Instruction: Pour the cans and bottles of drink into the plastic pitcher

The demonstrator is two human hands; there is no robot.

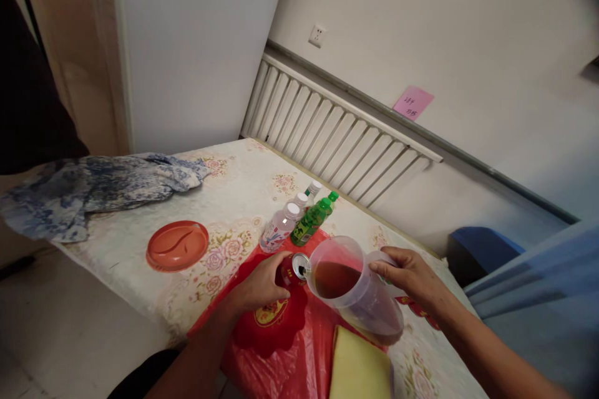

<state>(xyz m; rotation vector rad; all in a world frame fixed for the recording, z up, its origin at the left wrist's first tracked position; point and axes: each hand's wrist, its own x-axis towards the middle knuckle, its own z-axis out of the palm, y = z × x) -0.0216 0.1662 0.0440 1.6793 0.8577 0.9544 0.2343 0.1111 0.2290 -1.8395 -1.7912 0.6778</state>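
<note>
My left hand (259, 283) is wrapped round a red drink can (286, 270) whose silver top faces the pitcher. In my right hand (412, 271) is the handle of a clear plastic pitcher (372, 315), tilted left with brown liquid (334, 280) inside. The pitcher's lip meets the can's opening; whether liquid flows between them I cannot tell. Below the can lies a red scalloped plate (294, 324) with a gold pattern, on red plastic sheeting (281, 377). A yellow folded cloth or pad (360, 368) rests under the pitcher.
Behind the can stand white-capped bottles (278, 230) and green bottles (307, 224). An orange divided dish (178, 247) and a crumpled blue-white cloth (131, 184) lie leftward on the flowered tablecloth (248, 165). A radiator (327, 121) lines the wall; a blue curtain (538, 299) hangs right.
</note>
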